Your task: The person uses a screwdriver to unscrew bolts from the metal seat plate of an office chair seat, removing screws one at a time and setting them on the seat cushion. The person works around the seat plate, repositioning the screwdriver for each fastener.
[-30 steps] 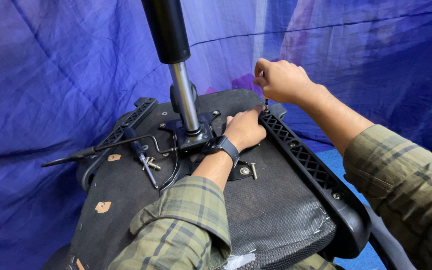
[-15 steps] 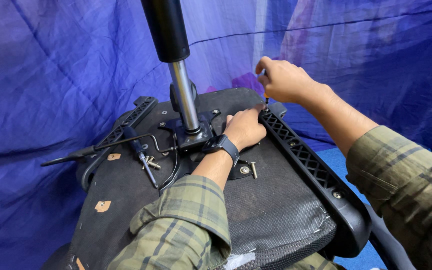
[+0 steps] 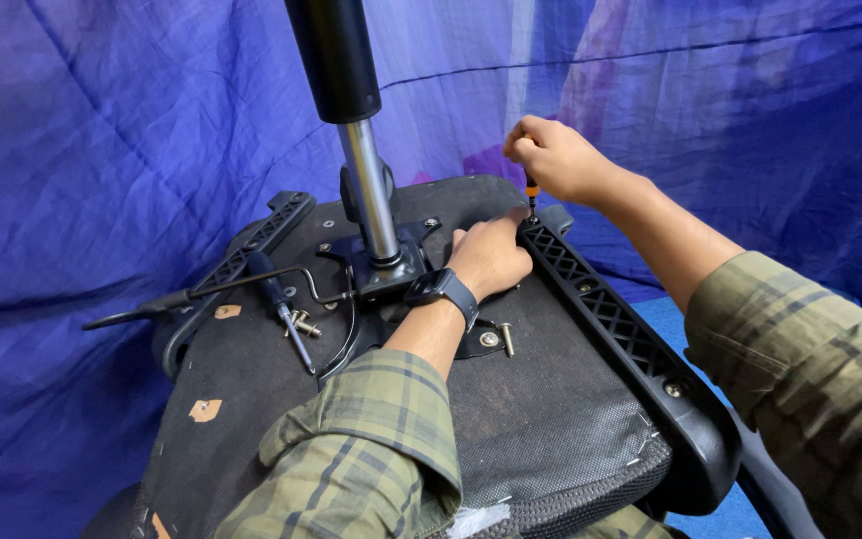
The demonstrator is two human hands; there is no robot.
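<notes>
My left hand [image 3: 491, 255] steadies the black latticed plastic armrest [image 3: 611, 319] while my right hand's [image 3: 551, 160] grip, at 1 o'clock, holds the small orange-handled screwdriver [image 3: 531, 190] upright

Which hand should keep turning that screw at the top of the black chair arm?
The right hand, probably. It already grips the screwdriver, tip down on the far end of the armrest bracket. The left hand lies flat on the seat underside, steadying it.

From the person's head, the 1 camera looks forward and steeply down, close over both plaid-sleeved forearms, at the black fabric underside of an upturned chair seat [image 3: 251, 399] that fills the lower frame, with a wrinkled blue cloth backdrop [image 3: 102, 120] closing off everything beyond.
</notes>
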